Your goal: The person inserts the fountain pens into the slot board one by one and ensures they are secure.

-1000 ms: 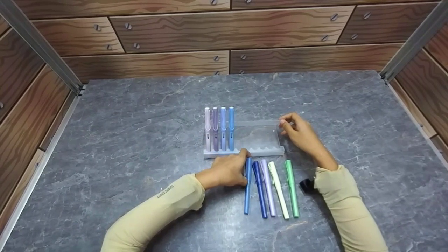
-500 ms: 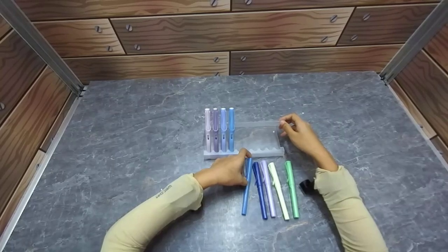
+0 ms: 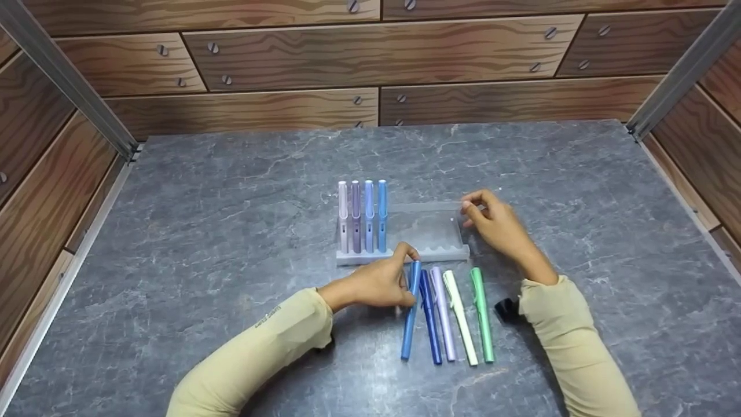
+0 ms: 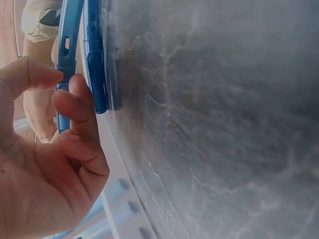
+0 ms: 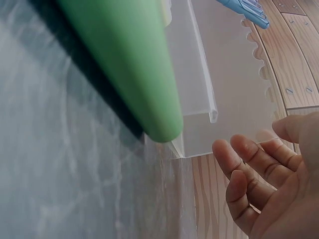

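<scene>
My left hand (image 3: 379, 282) pinches a blue pen (image 3: 410, 330) between thumb and fingers; the pen slants, its upper end nearer the rack. In the left wrist view the thumb and fingertips close on the blue pen (image 4: 70, 37) around its middle. My right hand (image 3: 495, 223) holds the right edge of a clear plastic pen stand (image 3: 425, 223) between thumb and fingers. Several capped pens (image 3: 369, 217), pale pink, purple and blues, stand side by side in its left slots. On the table before it lie a dark blue pen (image 3: 431, 324), a lilac pen (image 3: 444, 324), a pale cream pen (image 3: 463, 324) and a green pen (image 3: 483, 324).
The stand's notched front ledge (image 3: 446, 253) runs just behind the loose pens. A black object (image 3: 507, 310) sits by the right cuff. Wood-patterned walls (image 3: 382, 55) and metal posts (image 3: 87, 87) bound the grey marbled table (image 3: 231, 220).
My left hand has drawn the blue pen off its place, with its upper end shifting right and its lower end tilting left. The right hand and the stand stay where they were.
</scene>
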Demonstrator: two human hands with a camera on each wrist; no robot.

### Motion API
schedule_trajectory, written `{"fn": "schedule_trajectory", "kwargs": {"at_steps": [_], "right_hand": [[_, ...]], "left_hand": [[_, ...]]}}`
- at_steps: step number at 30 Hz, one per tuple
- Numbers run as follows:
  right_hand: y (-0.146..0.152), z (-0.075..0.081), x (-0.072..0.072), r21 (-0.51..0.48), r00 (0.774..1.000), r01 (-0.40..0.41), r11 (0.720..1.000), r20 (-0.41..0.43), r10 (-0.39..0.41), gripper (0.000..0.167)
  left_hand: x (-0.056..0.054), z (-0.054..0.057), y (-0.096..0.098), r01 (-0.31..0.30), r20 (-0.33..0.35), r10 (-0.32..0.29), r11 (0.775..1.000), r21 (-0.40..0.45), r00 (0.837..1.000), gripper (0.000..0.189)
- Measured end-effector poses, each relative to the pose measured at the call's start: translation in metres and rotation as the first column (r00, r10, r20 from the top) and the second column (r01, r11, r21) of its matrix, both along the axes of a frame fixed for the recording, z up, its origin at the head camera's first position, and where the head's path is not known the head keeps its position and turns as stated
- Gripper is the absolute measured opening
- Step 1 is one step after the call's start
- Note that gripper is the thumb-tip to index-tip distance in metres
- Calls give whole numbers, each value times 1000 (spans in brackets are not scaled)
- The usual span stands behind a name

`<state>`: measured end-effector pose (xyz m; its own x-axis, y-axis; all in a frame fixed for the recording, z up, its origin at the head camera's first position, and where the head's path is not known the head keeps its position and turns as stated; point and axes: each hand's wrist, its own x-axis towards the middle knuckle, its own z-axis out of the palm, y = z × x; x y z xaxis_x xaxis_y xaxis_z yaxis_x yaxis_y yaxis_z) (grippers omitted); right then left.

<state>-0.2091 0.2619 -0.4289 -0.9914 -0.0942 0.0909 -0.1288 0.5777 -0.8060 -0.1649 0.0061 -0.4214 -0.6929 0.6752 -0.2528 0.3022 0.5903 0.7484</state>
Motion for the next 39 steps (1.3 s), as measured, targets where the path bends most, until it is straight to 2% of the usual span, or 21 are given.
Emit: {"fn": "schedule_trajectory", "kwargs": {"at_steps": [7, 10, 15, 24, 29, 34, 39], "right_hand": [[0, -1, 0, -18, 1000, -3, 1000, -7, 3, 27], [0, -2, -1, -22, 1000, -5, 1000, -7, 5, 27], [0, -2, 0, -32, 1000, -6, 999, -16, 6, 28], [0, -3, 2, -27, 998, -7, 1000, -62, 5, 27], [-1, -1, 1, -11, 1000, -6, 1000, -22, 5, 28], [-1, 0, 0, -12, 1000, -4, 1000, -5, 4, 27], [-1, -1, 0, -8, 1000, 4, 1000, -2, -4, 27]], "left_hand": [[-1, 2, -1, -30, 143, 4, 984, 177, 990, 58], [-2, 2, -2, -53, 176, 13, 973, 224, 984, 58], [-3, 4, -2, -83, 163, 44, 966, 245, 986, 60], [-5, 15, -3, -159, 147, 122, 949, 271, 982, 68], [-5, 17, -3, -208, 65, 198, 941, 267, 978, 70], [-6, 20, -3, -255, -42, 276, 929, 267, 960, 69], [-6, 22, -2, -268, -137, 312, 926, 266, 940, 69]]}}
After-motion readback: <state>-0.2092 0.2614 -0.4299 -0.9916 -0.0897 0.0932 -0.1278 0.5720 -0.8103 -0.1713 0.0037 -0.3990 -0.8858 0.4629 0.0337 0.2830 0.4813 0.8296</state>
